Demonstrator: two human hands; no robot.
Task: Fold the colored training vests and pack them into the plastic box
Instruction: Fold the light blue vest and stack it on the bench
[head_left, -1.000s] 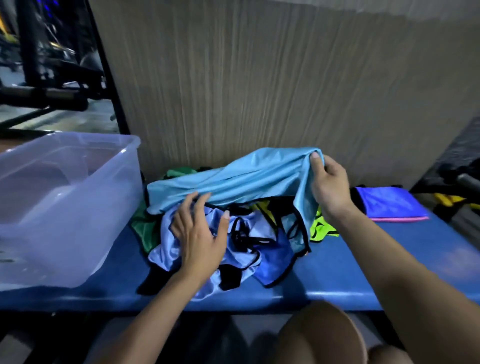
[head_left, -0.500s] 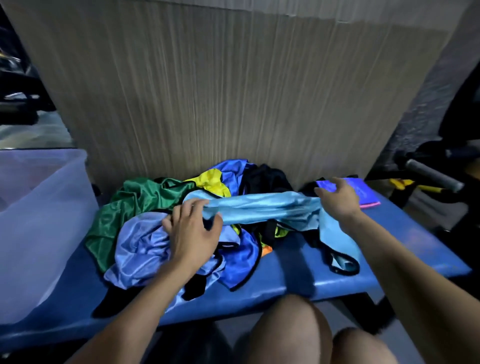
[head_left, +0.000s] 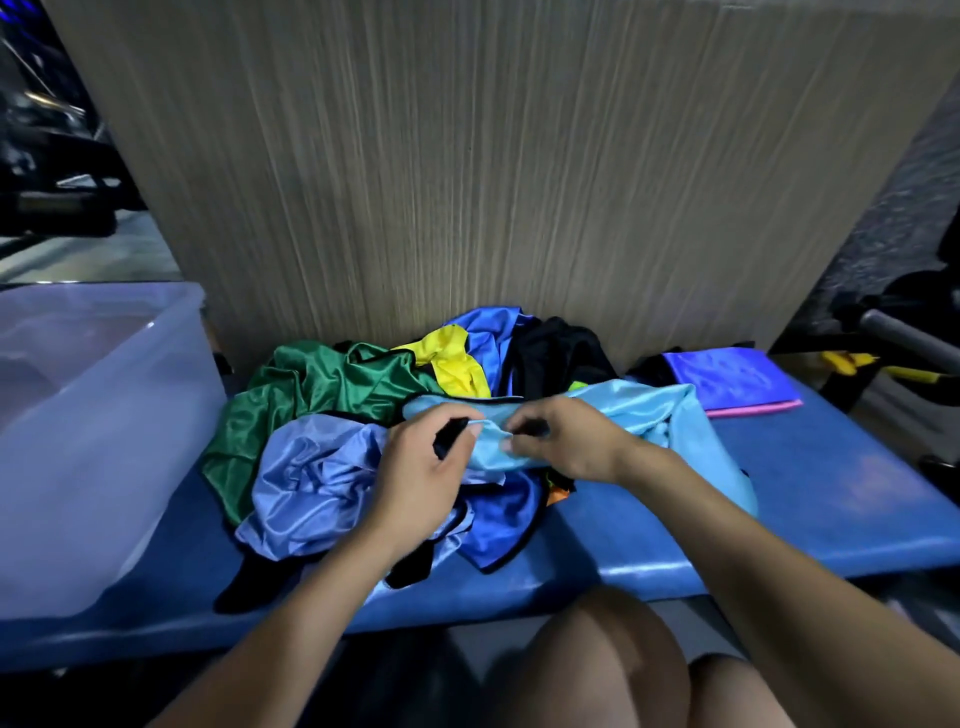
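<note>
- While bunched across the top of the pile, light-blue vest (head_left: 639, 410) pinched at its black-trimmed edge by left hand (head_left: 415, 467) and right hand (head_left: 563, 441), close together; probably hunting a strap or seam to start the fold.
- Heaped beneath on the blue surface (head_left: 831, 499): lilac, green, yellow, royal-blue and black vests, all unfolded.
- Set at the far right, a purple vest (head_left: 727, 382) already folded flat, apart from the heap.
- Kept at the left, box (head_left: 104, 415) open-topped, within reach for packing.
- No readable writing or labels anywhere.
</note>
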